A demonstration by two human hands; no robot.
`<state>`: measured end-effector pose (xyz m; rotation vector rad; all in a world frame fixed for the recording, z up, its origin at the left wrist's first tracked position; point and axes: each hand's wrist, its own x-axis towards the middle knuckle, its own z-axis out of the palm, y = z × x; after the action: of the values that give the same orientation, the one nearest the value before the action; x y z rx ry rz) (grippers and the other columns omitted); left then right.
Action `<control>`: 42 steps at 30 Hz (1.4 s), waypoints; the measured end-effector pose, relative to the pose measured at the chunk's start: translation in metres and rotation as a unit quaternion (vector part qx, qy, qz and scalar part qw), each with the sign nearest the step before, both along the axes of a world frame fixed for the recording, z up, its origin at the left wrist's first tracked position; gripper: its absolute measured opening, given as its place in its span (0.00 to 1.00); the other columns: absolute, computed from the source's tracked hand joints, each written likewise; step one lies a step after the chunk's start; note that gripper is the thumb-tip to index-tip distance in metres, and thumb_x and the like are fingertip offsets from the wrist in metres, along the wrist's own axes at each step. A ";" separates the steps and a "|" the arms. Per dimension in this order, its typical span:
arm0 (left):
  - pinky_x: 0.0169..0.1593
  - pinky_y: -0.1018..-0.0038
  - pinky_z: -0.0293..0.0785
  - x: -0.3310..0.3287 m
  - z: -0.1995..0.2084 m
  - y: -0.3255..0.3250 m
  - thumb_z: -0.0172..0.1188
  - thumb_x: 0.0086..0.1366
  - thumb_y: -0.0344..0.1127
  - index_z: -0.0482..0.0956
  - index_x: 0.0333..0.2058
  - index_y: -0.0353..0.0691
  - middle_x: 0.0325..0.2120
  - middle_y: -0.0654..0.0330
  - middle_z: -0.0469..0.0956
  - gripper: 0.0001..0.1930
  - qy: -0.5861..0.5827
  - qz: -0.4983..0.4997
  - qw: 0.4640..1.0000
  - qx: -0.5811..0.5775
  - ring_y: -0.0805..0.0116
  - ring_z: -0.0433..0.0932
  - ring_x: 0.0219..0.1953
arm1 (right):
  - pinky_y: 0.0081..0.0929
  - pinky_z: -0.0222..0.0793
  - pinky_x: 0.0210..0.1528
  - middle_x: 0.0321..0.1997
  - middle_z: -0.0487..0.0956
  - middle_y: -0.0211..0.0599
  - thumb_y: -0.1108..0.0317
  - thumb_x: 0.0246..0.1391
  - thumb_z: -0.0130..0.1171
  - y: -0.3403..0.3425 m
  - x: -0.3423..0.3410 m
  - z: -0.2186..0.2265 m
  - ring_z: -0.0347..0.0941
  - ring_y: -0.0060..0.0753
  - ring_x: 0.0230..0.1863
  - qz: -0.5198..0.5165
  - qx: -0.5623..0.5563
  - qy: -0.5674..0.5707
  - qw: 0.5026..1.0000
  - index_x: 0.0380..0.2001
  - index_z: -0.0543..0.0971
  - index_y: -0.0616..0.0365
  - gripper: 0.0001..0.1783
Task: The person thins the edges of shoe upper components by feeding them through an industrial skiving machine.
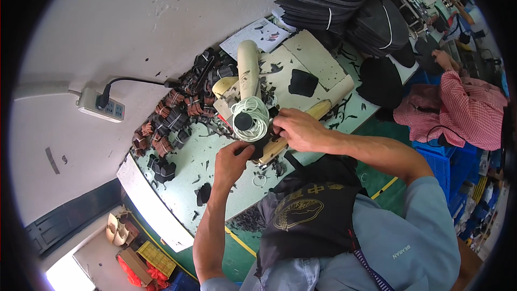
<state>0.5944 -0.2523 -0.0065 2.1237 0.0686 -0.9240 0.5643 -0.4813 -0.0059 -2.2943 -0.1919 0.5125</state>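
Note:
My left hand [231, 163] pinches the near edge of a small black piece of material [260, 148] below the front of a cream-coloured bench machine [248, 62]. On the other side my right hand [301, 132] is closed, its fingertips at the right end of the same dark piece. My fingers and the machine head cover much of that piece. Around the round black knob of the machine head hangs a thick bunch of white rubber bands [264, 110], just above my hands. A loose black square piece [302, 83] lies flat on the machine's cream top.
Banded bundles of brown and black pieces [175, 113] crowd the table's left back. Tall stacks of black sheets [326, 0] stand at the back right. A power strip [100, 105] is on the wall. Scraps litter the table [183, 170]. A co-worker in a checked shirt [458, 108] sits right.

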 end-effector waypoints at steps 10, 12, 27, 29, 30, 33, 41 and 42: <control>0.24 0.81 0.72 0.001 -0.008 0.005 0.58 0.63 0.32 0.78 0.46 0.33 0.23 0.62 0.78 0.14 0.108 0.040 0.976 -0.185 0.77 0.75 0.20 | 0.40 0.68 0.47 0.37 0.76 0.43 0.77 0.49 0.55 -0.002 -0.004 -0.008 0.72 0.47 0.43 -0.026 -0.017 -0.078 0.996 0.37 0.75 0.61 0.10; 0.22 0.81 0.70 -0.003 -0.010 0.007 0.59 0.63 0.31 0.78 0.45 0.31 0.23 0.63 0.78 0.14 0.106 0.060 0.973 -0.194 0.78 0.74 0.19 | 0.39 0.67 0.47 0.36 0.76 0.42 0.76 0.49 0.56 -0.008 -0.007 -0.008 0.72 0.47 0.43 -0.021 -0.010 -0.059 0.998 0.38 0.76 0.60 0.10; 0.21 0.81 0.69 0.000 -0.011 -0.002 0.62 0.59 0.31 0.81 0.39 0.32 0.19 0.63 0.78 0.11 0.111 0.063 0.974 -0.190 0.79 0.73 0.19 | 0.41 0.67 0.46 0.36 0.75 0.44 0.77 0.49 0.55 0.000 -0.004 -0.004 0.71 0.49 0.44 -0.016 -0.005 -0.054 0.998 0.39 0.75 0.59 0.12; 0.20 0.81 0.67 0.001 -0.011 0.000 0.62 0.59 0.33 0.81 0.38 0.32 0.19 0.63 0.78 0.11 0.098 0.061 0.985 -0.125 0.80 0.72 0.18 | 0.40 0.67 0.46 0.35 0.74 0.43 0.77 0.49 0.55 -0.004 -0.006 -0.006 0.71 0.47 0.44 -0.030 -0.006 -0.055 0.998 0.38 0.76 0.59 0.11; 0.20 0.81 0.67 0.000 -0.008 -0.001 0.62 0.59 0.33 0.81 0.38 0.32 0.19 0.63 0.78 0.11 0.099 0.062 0.985 -0.125 0.80 0.72 0.18 | 0.40 0.67 0.46 0.35 0.74 0.43 0.77 0.49 0.55 -0.006 -0.006 -0.005 0.71 0.47 0.44 -0.029 -0.006 -0.054 0.998 0.38 0.76 0.59 0.11; 0.19 0.82 0.65 0.004 -0.003 -0.004 0.61 0.61 0.31 0.80 0.40 0.31 0.21 0.64 0.78 0.11 0.097 0.049 0.992 -0.060 0.81 0.70 0.16 | 0.38 0.67 0.46 0.34 0.74 0.42 0.76 0.49 0.56 -0.010 -0.003 -0.005 0.72 0.45 0.43 -0.019 0.020 0.026 0.999 0.37 0.77 0.59 0.10; 0.23 0.81 0.70 -0.002 -0.011 -0.001 0.63 0.59 0.35 0.81 0.37 0.30 0.20 0.62 0.78 0.12 0.101 0.090 0.974 -0.183 0.80 0.73 0.19 | 0.37 0.68 0.47 0.36 0.76 0.42 0.77 0.50 0.56 0.000 0.001 -0.008 0.73 0.47 0.42 -0.061 0.034 -0.014 0.997 0.37 0.77 0.60 0.10; 0.23 0.81 0.70 -0.002 -0.010 0.000 0.63 0.59 0.35 0.81 0.37 0.30 0.20 0.62 0.78 0.12 0.103 0.089 0.974 -0.182 0.80 0.73 0.19 | 0.37 0.68 0.47 0.37 0.77 0.43 0.75 0.50 0.57 -0.003 0.001 -0.007 0.73 0.47 0.42 -0.074 0.048 0.000 0.996 0.37 0.77 0.60 0.10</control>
<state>0.5920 -0.2525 -0.0170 1.6511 0.1786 -0.9645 0.5649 -0.4840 -0.0126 -2.1941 -0.0455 0.4190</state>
